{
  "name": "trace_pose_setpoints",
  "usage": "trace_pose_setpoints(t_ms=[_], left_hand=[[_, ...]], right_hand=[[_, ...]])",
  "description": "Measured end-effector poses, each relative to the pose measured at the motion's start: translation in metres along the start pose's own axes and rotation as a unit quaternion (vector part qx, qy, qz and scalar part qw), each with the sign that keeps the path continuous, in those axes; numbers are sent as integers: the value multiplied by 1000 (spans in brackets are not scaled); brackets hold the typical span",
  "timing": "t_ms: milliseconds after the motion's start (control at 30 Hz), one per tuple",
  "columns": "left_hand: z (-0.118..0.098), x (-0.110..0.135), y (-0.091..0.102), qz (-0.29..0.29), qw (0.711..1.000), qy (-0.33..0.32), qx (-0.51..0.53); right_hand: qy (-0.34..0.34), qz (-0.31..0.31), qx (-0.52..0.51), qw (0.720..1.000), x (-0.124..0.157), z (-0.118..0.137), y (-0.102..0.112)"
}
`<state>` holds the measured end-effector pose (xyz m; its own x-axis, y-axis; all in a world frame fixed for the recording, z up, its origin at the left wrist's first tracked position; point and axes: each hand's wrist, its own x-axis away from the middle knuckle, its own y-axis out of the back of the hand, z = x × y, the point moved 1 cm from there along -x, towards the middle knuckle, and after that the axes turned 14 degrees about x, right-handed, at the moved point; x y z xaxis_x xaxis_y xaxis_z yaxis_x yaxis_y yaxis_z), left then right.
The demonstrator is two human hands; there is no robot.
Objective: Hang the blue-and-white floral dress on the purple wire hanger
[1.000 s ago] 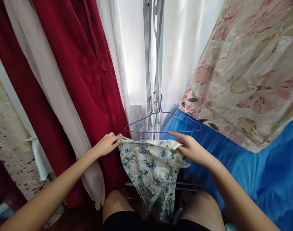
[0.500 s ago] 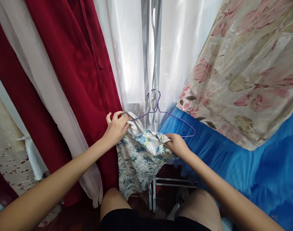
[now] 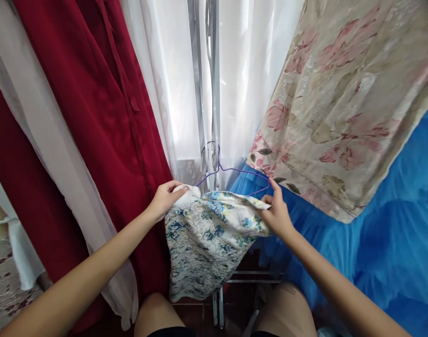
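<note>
A white garment with blue and yellow flowers (image 3: 207,243) hangs between my two hands, its lower part draped above my knees. Through its top runs a purple wire hanger (image 3: 238,170), whose left arm disappears into the cloth. The hanger's right end is still bare, and its hook is at a grey metal rack post. My left hand (image 3: 166,199) pinches the garment's left shoulder, where the white lining shows. Thumb and fingers of my right hand (image 3: 277,210) grip the right upper edge, with the index fingertip against the hanger's right corner.
Long red fabric (image 3: 94,117) and pale sheer cloth (image 3: 55,126) hang on the left. White curtain-like cloth (image 3: 242,70) hangs behind the metal post (image 3: 200,70). A pink-flowered beige cloth (image 3: 326,112) and blue tulle (image 3: 340,252) fill the right side.
The garment's left shoulder has gone over the hanger's left end. My right hand has raised its edge towards the hanger's right corner, its index finger now stretched up there. The view has shifted slightly.
</note>
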<state>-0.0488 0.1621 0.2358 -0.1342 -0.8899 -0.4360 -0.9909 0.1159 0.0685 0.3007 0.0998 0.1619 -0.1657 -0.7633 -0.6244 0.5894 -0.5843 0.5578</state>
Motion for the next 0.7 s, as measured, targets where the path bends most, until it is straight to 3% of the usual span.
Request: trace_pose_setpoints(t_ms=[100, 267, 500, 700], left_hand=[[-3, 3, 0, 16, 995, 78, 63], [-8, 7, 0, 44, 998, 45, 13], [-3, 4, 9, 44, 990, -19, -131], [-22, -2, 13, -15, 942, -140, -304]], right_hand=[[-40, -8, 62, 997, -34, -12, 13], [-19, 62, 124, 990, -72, -21, 14], [7, 91, 139, 986, -66, -23, 12], [77, 69, 146, 984, -54, -8, 37]])
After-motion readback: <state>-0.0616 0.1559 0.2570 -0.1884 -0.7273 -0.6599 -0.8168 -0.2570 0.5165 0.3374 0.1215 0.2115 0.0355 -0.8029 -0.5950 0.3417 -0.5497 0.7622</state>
